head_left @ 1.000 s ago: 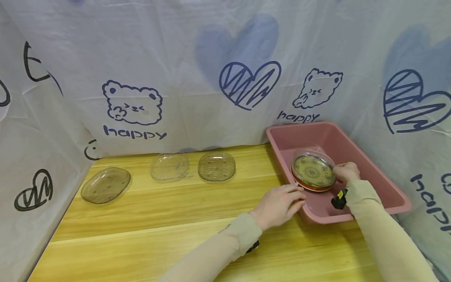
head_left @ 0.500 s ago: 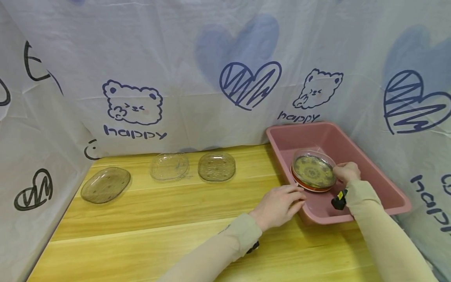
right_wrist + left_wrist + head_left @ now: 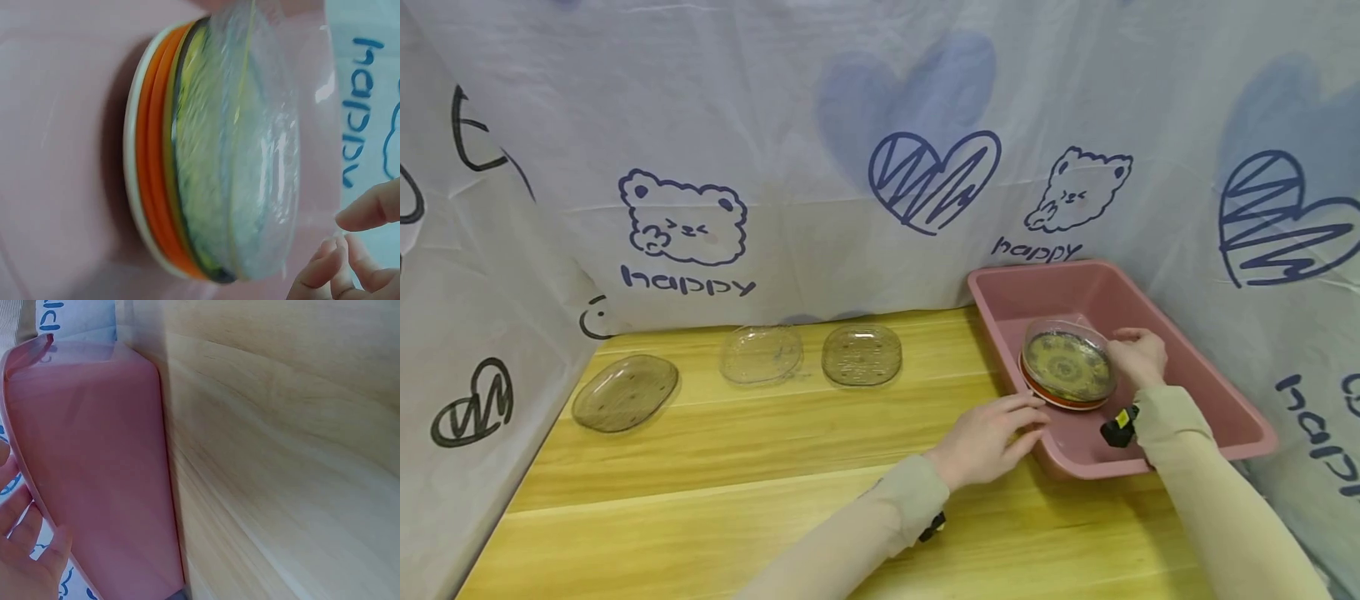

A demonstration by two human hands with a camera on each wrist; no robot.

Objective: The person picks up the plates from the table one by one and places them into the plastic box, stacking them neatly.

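Note:
A stack of round plates [image 3: 1063, 367] sits inside the pink basin [image 3: 1195, 367]. In the right wrist view it shows a white plate [image 3: 129, 156] at the bottom, then orange plates [image 3: 153, 150], a yellowish-green one and a clear glass plate [image 3: 269, 162] on top. My right hand [image 3: 1141, 358] is beside the stack's right edge. Its fingers are loosely bent, and the wrist view shows them apart from the glass with nothing between them. My left hand [image 3: 985, 437] rests at the basin's near left rim, its fingers relaxed over the edge and the thumb by the outer wall [image 3: 94, 469].
On the wooden table [image 3: 737, 450] lie a brownish glass plate [image 3: 625, 393] at far left, a clear plate [image 3: 762, 354] and a squarish brownish plate [image 3: 861, 355] toward the back. A white patterned cloth [image 3: 820, 167] hangs behind and at both sides.
My right hand has let go of the clear plate's edge, its fingers lifting slightly up and away. The left hand has shifted a little left at the rim. The stack stays put.

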